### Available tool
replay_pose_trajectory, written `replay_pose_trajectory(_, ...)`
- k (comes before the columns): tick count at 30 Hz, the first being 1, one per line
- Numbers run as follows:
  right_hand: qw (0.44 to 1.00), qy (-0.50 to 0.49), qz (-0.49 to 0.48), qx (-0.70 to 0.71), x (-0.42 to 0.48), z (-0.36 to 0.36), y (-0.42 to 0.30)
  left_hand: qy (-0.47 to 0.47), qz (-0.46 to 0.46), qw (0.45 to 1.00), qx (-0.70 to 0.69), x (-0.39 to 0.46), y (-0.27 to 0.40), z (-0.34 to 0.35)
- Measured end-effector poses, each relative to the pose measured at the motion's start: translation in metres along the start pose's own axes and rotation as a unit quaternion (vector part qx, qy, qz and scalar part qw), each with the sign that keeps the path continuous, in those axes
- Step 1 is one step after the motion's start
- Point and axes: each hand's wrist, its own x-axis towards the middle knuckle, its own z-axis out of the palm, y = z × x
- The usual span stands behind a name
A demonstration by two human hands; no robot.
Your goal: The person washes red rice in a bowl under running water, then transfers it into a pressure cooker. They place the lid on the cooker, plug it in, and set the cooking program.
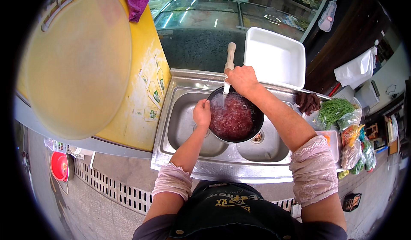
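Observation:
A dark round bowl or pan [234,137] is held over the middle of a steel double sink [183,121]. Inside it, small dark-red pieces [231,115], which look like raw meat, lie in reddish, frothy water. My left hand [202,113] grips the bowl's left rim, thumb on top. Above the bowl's upper edge, my right hand [241,79] is closed around the white tap spout [226,87]. Water runs from the spout into the bowl. A beige tap body [231,52] rises behind my right hand. Part of the bowl's right rim is hidden under my right forearm.
An empty white plastic tub [274,58] stands behind the sink. At left, a large oval cutting board [80,63] rests on a yellow worktop [135,118]. A brown cloth [307,103], green stalks [335,110] and bagged produce [351,147] lie at right. A glass display case [205,13] is beyond.

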Motion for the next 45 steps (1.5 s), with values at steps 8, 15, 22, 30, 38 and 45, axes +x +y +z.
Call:
replay_pose_trajectory(8,1.0,-0.014,-0.002,-0.006,0.001,0.002,0.0,0.01,0.005,1.0,0.008,-0.002,0.003,-0.001)
replay_pose_trajectory(15,1.0,-0.013,-0.003,-0.011,0.005,0.01,0.002,0.007,0.007,1.0,-0.004,0.0,0.0,0.001)
replay_pose_trajectory(22,1.0,-0.016,-0.001,-0.011,0.005,0.01,0.002,0.005,0.007,1.0,-0.008,-0.001,0.003,-0.001)
replay_pose_trajectory(30,1.0,-0.02,0.0,-0.007,0.005,0.007,0.002,0.004,0.004,1.0,0.001,-0.001,0.003,-0.001)
replay_pose_trajectory(38,1.0,-0.016,-0.004,0.0,0.005,0.007,0.0,0.003,0.005,1.0,-0.003,-0.001,0.001,0.0)
replay_pose_trajectory(45,1.0,-0.017,0.004,0.003,0.006,0.008,0.0,0.0,0.0,1.0,-0.017,0.0,0.001,0.001)
